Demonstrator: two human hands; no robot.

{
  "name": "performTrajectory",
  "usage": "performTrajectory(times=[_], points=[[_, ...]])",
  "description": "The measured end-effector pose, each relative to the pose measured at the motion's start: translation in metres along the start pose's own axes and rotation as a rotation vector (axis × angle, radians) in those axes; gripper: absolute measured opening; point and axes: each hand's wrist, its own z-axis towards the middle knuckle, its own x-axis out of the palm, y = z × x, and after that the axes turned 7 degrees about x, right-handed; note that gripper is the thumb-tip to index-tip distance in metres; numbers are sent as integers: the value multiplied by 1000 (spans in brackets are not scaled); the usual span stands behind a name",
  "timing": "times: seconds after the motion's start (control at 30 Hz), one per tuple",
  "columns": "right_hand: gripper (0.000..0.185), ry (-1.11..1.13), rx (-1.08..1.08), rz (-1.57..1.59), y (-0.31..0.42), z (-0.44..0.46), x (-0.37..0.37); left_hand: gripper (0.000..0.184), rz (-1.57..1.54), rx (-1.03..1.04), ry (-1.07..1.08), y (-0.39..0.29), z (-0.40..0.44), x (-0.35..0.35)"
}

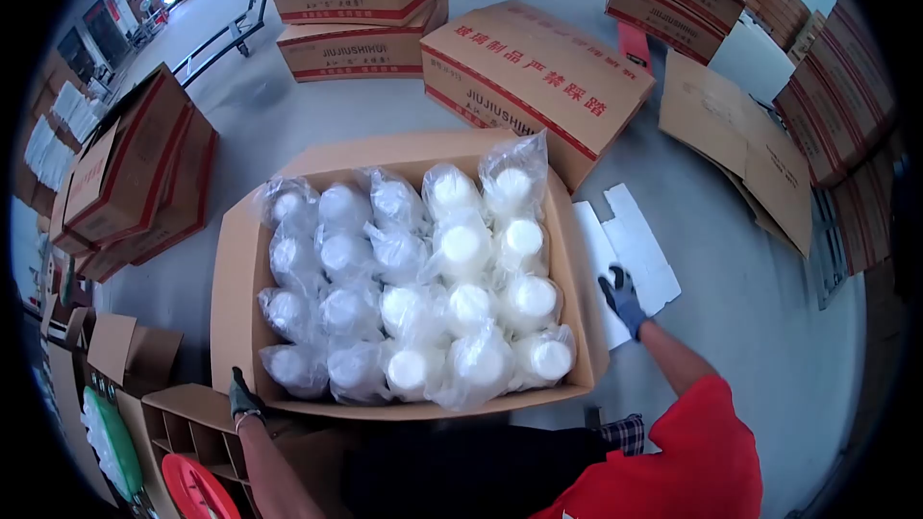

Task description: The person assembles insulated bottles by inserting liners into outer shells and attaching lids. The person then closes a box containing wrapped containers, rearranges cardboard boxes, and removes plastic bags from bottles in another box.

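A large open carton (238,293) holds rows of white, round-ended items (407,370) wrapped in clear plastic. My left hand (246,397), in a dark glove, is at the carton's near left corner with its fingers close together against the edge. To the right of the carton, my right hand (625,300), in a grey and black glove, is over white foam sheets (646,248). Its fingers are somewhat apart and nothing shows in them; whether they touch the foam is unclear.
Behind the open carton are a closed carton (538,62) and a carton stack (361,10). More cartons (130,168) lean at the left. Flattened cardboard (740,139) lies at the right. A red round object (197,490) and a divided box (187,423) are at the lower left.
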Motion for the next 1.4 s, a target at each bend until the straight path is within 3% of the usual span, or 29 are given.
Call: performTrajectory(times=[0.03,0.1,0.17,0.2,0.27,0.3,0.33,0.43,0.47,0.57,0.67,0.77,0.87,1.0,1.1,1.2,1.3,1.4], points=[[60,-102,-89,-90,-18,48,22,67,-110,-21,5,-1,-4,5],[70,-48,131,270,44,109,-31,69,-402,46,11,16,4,-6],[80,-232,17,-239,59,187,-36,65,-603,144,38,18,4,-7],[84,-164,34,-342,86,205,-59,63,-700,194,43,22,2,-11],[90,-101,93,-453,124,240,-78,58,-508,560,367,52,7,-44],[92,-107,144,-460,127,261,-71,56,-504,615,360,54,1,-52],[95,-120,199,-467,127,281,-64,55,-491,566,275,52,-8,-51],[104,-10,486,-10,113,334,-33,49,-330,406,98,46,-34,-47],[110,-198,277,-160,64,372,19,47,-218,361,66,39,-45,-44],[110,-107,265,-82,92,341,-24,42,282,236,108,13,-60,-52],[108,32,526,-233,112,357,-29,37,707,347,234,-15,-74,-28],[106,55,457,546,120,323,-33,45,1031,785,223,-19,-117,29],[92,185,445,786,90,232,-12,56,1553,1002,-44,13,-99,36],[86,392,631,771,23,65,42,62,1600,677,-51,-11,-136,66],[93,495,803,715,-4,-33,63,61,1720,641,-117,-12,-142,72],[98,756,851,581,-31,-54,54,62,1699,735,-148,3,-129,61],[96,856,1163,353,-17,-71,-1,63,1633,783,-145,15,-104,49],[59,533,534,65,-80,-122,57,64,1625,766,-133,17,-95,44]])
